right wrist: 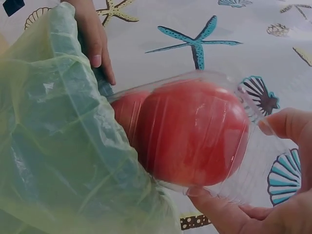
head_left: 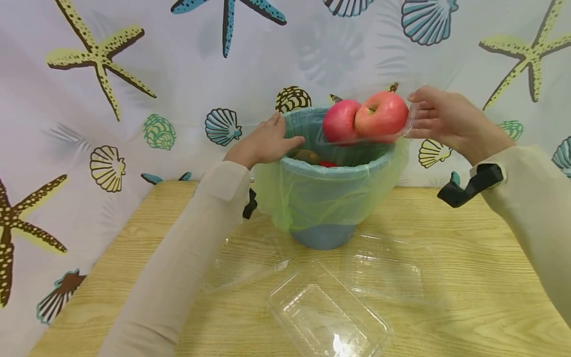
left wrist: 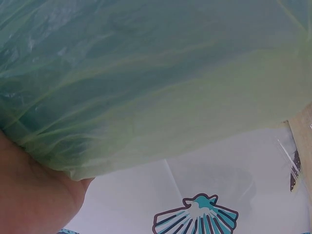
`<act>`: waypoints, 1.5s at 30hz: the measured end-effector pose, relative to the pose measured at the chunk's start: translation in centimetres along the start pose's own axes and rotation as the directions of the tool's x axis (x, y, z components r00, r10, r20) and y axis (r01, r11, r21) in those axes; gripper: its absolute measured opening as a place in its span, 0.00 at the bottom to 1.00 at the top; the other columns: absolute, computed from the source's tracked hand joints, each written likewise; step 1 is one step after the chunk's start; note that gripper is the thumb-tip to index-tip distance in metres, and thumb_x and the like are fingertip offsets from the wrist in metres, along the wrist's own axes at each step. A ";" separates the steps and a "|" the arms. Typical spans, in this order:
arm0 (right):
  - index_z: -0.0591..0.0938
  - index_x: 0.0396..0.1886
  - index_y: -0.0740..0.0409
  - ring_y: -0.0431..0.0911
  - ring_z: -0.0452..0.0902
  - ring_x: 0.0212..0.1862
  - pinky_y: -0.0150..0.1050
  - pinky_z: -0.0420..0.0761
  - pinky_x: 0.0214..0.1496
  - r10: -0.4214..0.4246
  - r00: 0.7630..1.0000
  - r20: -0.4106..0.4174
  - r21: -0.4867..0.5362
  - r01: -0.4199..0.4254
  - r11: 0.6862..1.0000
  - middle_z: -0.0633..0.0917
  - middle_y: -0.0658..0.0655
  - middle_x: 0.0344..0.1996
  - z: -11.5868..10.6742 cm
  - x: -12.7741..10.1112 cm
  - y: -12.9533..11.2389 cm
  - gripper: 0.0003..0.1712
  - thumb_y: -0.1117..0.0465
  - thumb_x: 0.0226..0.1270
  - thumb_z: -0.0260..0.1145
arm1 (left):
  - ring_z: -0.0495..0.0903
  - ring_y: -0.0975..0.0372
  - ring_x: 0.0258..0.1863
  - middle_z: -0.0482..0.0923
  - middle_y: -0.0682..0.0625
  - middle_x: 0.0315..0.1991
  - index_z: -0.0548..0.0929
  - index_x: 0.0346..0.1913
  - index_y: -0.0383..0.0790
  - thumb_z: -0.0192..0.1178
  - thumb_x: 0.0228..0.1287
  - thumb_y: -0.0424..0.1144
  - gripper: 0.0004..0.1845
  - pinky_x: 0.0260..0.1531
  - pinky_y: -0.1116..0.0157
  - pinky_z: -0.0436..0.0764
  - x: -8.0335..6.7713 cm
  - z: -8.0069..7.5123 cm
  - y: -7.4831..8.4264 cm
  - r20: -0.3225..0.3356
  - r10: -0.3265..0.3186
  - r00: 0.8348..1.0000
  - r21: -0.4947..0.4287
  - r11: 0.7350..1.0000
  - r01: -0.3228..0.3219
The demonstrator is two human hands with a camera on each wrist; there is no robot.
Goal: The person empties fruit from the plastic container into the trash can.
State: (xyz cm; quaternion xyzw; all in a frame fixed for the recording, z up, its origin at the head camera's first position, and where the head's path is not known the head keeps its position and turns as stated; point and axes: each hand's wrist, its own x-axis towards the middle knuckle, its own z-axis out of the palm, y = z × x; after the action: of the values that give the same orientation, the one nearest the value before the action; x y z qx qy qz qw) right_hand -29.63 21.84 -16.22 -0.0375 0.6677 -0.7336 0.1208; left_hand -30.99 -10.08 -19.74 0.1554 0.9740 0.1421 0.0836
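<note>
A blue bin [head_left: 319, 238] lined with a thin yellow-green bag [head_left: 330, 198] stands on the table. My left hand [head_left: 263, 141] holds its left rim, thumb over the inner side. In the right wrist view, fingers of that hand [right wrist: 92, 39] lie at the rim. My right hand [head_left: 455, 119] grips the end of a clear plastic box [right wrist: 253, 105] between thumb and fingers. Two red apples [head_left: 383, 116] sit in the box, which is tilted over the bin's opening. Inside the bin show a brownish round item [head_left: 307, 156] and something red [head_left: 328, 163], both partly hidden.
Clear plastic boxes lie on the wooden table [head_left: 147, 238]: one in front [head_left: 330, 317], one at the right [head_left: 388, 272], one at the left [head_left: 245, 258] partly behind my left sleeve. A cloth printed with starfish and shells [head_left: 178, 74] hangs behind.
</note>
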 end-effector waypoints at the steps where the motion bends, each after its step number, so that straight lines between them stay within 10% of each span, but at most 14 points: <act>1: 0.69 0.61 0.57 0.51 0.71 0.60 0.41 0.82 0.51 -0.026 1.000 -0.017 -0.027 0.025 0.999 0.63 0.60 0.64 0.2 0.0 0.0 0.26 0.54 0.67 0.62 | 0.30 0.49 0.76 0.24 0.42 0.76 0.32 0.74 0.33 0.37 0.73 0.59 0.44 0.74 0.52 0.40 0.0 0.0 0.0 0.000 -0.001 1.000 -0.001 1.000 0.001; 4: 0.79 0.41 0.57 0.46 0.77 0.43 0.36 0.85 0.37 -0.103 0.992 -0.067 -0.151 0.092 0.984 0.72 0.56 0.46 1.0 -0.3 -0.1 0.11 0.55 0.64 0.65 | 0.30 0.49 0.76 0.24 0.42 0.76 0.33 0.74 0.33 0.38 0.73 0.59 0.44 0.74 0.52 0.40 0.0 -0.1 0.0 -0.002 0.000 1.000 -0.004 1.000 0.000; 10: 0.71 0.57 0.62 0.45 0.74 0.45 0.29 0.84 0.37 -0.207 0.974 -0.090 -0.462 0.144 0.875 0.73 0.51 0.49 3.1 -0.7 -0.4 0.24 0.53 0.66 0.61 | 0.30 0.48 0.76 0.24 0.42 0.76 0.33 0.74 0.33 0.38 0.73 0.60 0.44 0.75 0.53 0.40 0.1 -0.1 -0.1 -0.005 0.008 1.000 -0.002 1.000 -0.008; 22: 0.65 0.68 0.60 0.43 0.74 0.43 0.31 0.78 0.40 -0.283 0.958 -0.042 -0.690 0.177 0.702 0.72 0.50 0.46 5.4 -1.0 -0.4 0.38 0.55 0.60 0.67 | 0.31 0.47 0.76 0.25 0.41 0.76 0.33 0.74 0.32 0.37 0.73 0.60 0.45 0.74 0.52 0.41 0.2 0.3 -0.1 -0.010 0.011 1.000 -0.010 1.000 -0.011; 31: 0.67 0.67 0.54 0.49 0.72 0.54 0.29 0.76 0.35 -0.492 0.869 0.060 -0.786 0.345 0.513 0.73 0.50 0.48 5.7 -1.6 -0.3 0.41 0.58 0.53 0.74 | 0.30 0.46 0.76 0.24 0.40 0.76 0.34 0.74 0.31 0.37 0.73 0.60 0.44 0.74 0.52 0.40 0.2 0.1 -0.4 -0.011 0.017 1.000 -0.014 1.000 -0.017; 45: 0.63 0.70 0.56 0.47 0.71 0.56 0.36 0.76 0.47 -0.447 0.894 -0.033 -0.749 0.274 0.604 0.71 0.50 0.52 3.6 -1.6 0.2 0.41 0.52 0.60 0.68 | 0.31 0.47 0.76 0.25 0.40 0.76 0.34 0.74 0.32 0.37 0.73 0.60 0.44 0.74 0.51 0.41 0.2 0.1 -0.3 -0.019 0.018 1.000 0.000 1.000 -0.018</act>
State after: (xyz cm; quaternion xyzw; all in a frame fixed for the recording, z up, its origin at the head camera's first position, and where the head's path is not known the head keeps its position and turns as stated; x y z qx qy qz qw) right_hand -27.23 18.71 -15.85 -0.1368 0.8898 -0.4159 -0.1288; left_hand -31.20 -10.26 -19.97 0.1628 0.9733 0.1445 0.0733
